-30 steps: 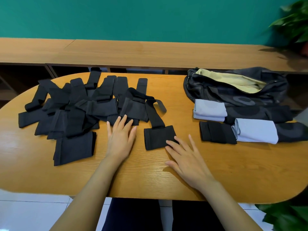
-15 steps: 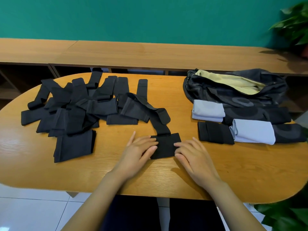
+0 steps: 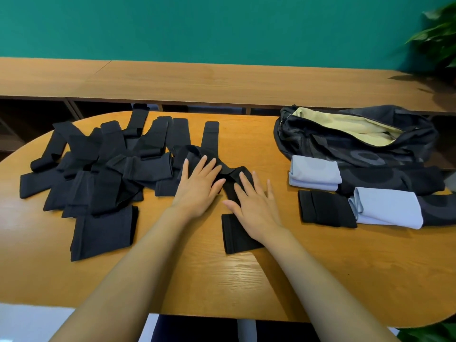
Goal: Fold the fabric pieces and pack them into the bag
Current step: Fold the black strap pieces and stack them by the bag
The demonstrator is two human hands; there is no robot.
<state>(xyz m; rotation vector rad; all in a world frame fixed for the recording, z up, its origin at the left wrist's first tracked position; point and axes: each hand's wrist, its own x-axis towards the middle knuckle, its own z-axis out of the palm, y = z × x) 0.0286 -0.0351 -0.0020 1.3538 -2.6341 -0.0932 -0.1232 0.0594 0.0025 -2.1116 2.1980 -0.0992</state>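
A long black fabric strip [image 3: 237,236] lies on the wooden table [image 3: 320,267], running from the table's middle toward the pile. My left hand [image 3: 198,186] lies flat with straight fingers on its far part. My right hand [image 3: 254,202] presses flat on the strip's middle, so only the near end shows. A heap of black fabric pieces [image 3: 98,166] covers the table's left side. At the right stands the dark bag [image 3: 357,141], open, with a yellow lining. In front of it lie a folded black piece [image 3: 325,209] and two folded light blue pieces [image 3: 314,173] [image 3: 387,208].
A long wooden bench [image 3: 222,80] runs behind the table against a green wall. Leafy plants [image 3: 436,38] stand at the far right and at the lower right corner. A separate black piece [image 3: 103,233] lies near the pile's front edge.
Both hands have moved forward along the black strip, away from its near end. The strip now lies stretched out longer toward me, with its near end uncovered.
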